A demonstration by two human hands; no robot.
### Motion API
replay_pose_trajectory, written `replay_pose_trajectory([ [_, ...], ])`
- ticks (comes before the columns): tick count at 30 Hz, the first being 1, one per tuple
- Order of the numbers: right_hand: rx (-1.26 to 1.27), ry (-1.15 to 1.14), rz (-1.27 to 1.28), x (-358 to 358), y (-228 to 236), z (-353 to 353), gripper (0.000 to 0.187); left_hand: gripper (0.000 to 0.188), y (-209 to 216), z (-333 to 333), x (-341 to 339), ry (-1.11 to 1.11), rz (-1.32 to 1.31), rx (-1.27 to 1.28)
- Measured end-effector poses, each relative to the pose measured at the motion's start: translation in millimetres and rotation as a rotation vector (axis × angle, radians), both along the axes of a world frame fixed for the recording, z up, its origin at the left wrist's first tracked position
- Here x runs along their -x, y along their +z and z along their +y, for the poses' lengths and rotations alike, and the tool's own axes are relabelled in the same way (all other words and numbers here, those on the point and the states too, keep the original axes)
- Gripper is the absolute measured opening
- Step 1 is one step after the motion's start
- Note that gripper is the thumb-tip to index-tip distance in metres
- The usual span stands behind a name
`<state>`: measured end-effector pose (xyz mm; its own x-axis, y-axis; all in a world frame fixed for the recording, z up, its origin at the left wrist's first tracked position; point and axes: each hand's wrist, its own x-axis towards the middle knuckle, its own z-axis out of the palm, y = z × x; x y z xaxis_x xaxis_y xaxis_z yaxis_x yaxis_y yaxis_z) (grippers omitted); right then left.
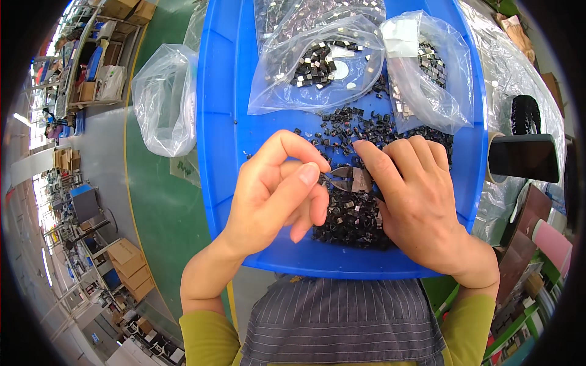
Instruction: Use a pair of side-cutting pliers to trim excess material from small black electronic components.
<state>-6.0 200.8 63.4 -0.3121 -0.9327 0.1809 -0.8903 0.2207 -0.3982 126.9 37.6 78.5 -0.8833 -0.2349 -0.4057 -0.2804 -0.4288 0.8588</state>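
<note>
My left hand (268, 195) is closed, thumb and forefinger pinching a small black part (323, 179) that is mostly hidden by the fingertips. My right hand (421, 201) grips a pair of cutting pliers (353, 179), whose metal jaws point left at the pinched part; the handles are mostly under my palm. Whether the jaws touch the part, I cannot tell. Below the pliers lies a dense heap of small black parts (351, 222). More loose black parts (345, 125) are scattered beyond my hands, all in a blue tray (223, 122).
Clear plastic bags of black parts with silvery faces, one in the middle (278, 91) and one at the right (455, 100), lie at the tray's far side. An empty-looking plastic bag (163, 100) hangs left of the tray. A dark phone-like device (524, 157) stands at the right edge.
</note>
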Motion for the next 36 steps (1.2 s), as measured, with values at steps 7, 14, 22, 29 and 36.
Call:
replay_pose_trajectory([
  [7,-0.013,0.008,0.000,-0.4,1.6,-0.4,0.060,0.011,3.1,-0.3,0.8,0.000,-0.026,-0.015],
  [14,-0.060,-0.008,0.046,-2.0,1.7,0.1,0.059,0.010,0.3,1.2,0.0,-0.013,0.009,0.044],
  [22,-0.012,-0.030,0.214,-6.5,-4.1,0.6,0.039,0.009,-4.9,6.6,-2.1,-0.022,0.123,0.270],
  [29,-0.032,-0.053,0.291,-10.8,-2.7,1.2,0.041,0.009,-12.8,6.1,-3.8,-0.024,0.245,0.361],
  [36,0.028,-0.084,0.266,-11.3,-5.9,0.6,0.042,0.011,-17.4,10.5,-4.1,0.030,0.358,0.470],
])
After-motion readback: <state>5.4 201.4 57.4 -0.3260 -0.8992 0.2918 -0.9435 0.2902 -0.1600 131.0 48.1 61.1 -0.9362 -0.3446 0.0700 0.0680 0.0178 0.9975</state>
